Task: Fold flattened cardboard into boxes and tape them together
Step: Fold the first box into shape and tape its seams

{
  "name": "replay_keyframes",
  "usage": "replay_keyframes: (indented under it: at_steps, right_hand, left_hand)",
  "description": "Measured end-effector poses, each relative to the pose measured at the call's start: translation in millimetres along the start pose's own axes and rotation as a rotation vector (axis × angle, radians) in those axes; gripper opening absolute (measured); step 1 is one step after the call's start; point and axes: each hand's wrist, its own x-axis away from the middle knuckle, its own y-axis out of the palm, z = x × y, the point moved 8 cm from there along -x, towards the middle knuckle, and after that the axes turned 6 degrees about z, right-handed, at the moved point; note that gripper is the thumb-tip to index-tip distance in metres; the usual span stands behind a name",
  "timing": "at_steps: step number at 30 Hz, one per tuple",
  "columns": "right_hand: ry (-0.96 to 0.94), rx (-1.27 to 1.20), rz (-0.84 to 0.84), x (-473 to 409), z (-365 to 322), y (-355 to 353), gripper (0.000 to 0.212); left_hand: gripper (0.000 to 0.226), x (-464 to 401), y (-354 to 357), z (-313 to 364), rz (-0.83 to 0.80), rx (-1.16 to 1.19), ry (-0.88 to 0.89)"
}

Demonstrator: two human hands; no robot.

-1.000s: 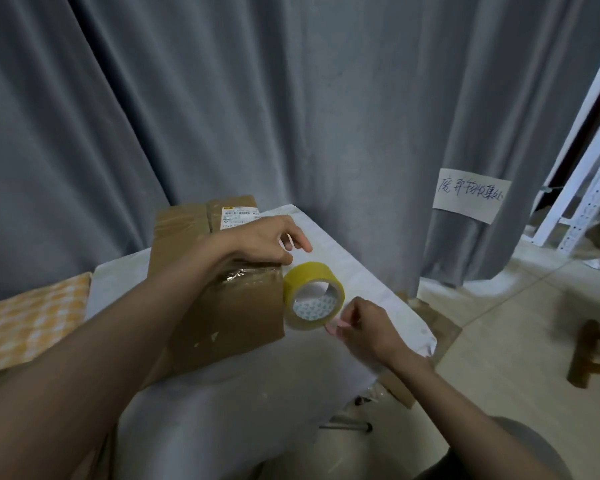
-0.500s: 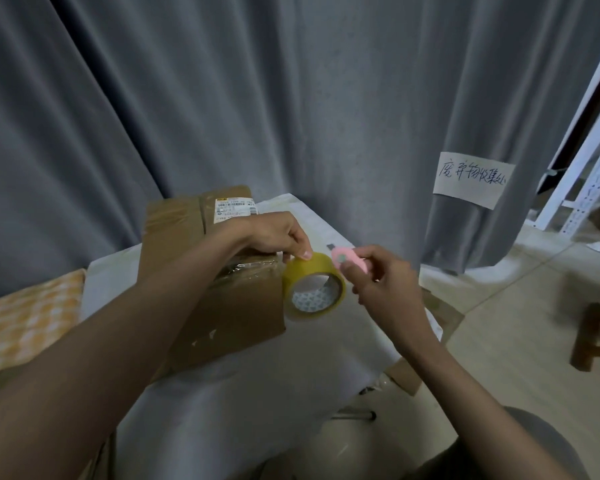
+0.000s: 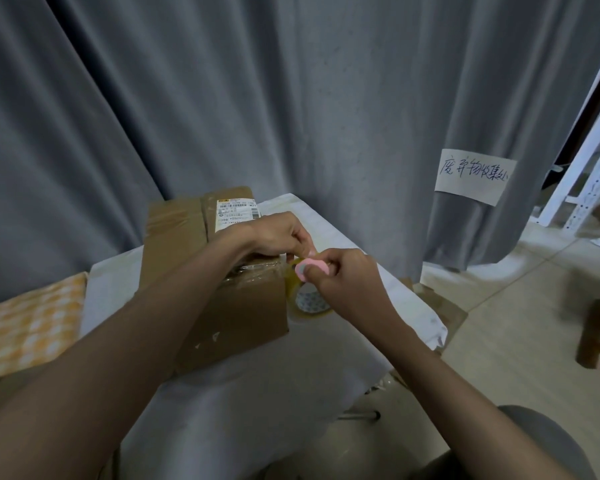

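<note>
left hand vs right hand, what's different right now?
The left hand reaches over the cardboard box and pinches at the top of the yellow tape roll; the right hand comes in from the table's open side. The right hand grips a small pink cutter; the left holds no tool. Both have curled fingers and meet at the roll.

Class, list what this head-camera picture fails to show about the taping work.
- Tape end: hidden in head view behind both hands, left hand and right hand.
- Pink cutter: blade covered by fingers.
- Tape roll: upper part covered by the right hand.
- Box label: print too small.
</note>
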Motion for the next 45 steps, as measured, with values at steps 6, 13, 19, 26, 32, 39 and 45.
replay_keyframes:
  at_steps: [6,13,19,26,32,39,45]
  right_hand:
    - [-0.016,0.224,-0.31,8.2,0.5,20.6,0.024]
    - [0.05,0.476,-0.664,17.6,71.2,15.4,0.019]
    - [0.112,0.417,-0.466,3.4,109.6,9.1,0.015]
    - [0.156,-0.242,-0.553,-41.1,46.9,18.7,0.023]
    - [0.143,-0.315,-0.824,-50.1,30.3,48.9,0.043]
    - [0.051,-0.179,-0.911,-60.4,16.1,54.4,0.018]
    - [0.008,-0.104,-0.964,-59.8,2.7,60.7,0.005]
  left_hand:
    - [0.017,-1.9,-1.1,-1.3,0.0,-0.018,-0.011]
    - [0.014,0.2,-2.6,-4.9,0.001,0.002,-0.022]
    - [0.013,0.0,-2.2,-5.1,0.007,-0.015,-0.011]
    - [0.015,5.2,-2.3,-1.2,-0.009,-0.019,-0.009]
    - [0.013,18.2,-15.5,-0.6,0.18,0.035,0.006]
    - [0.016,55.3,-25.3,-10.4,0.476,-0.137,0.061]
    - [0.025,65.1,-21.9,-15.7,0.495,-0.129,0.038]
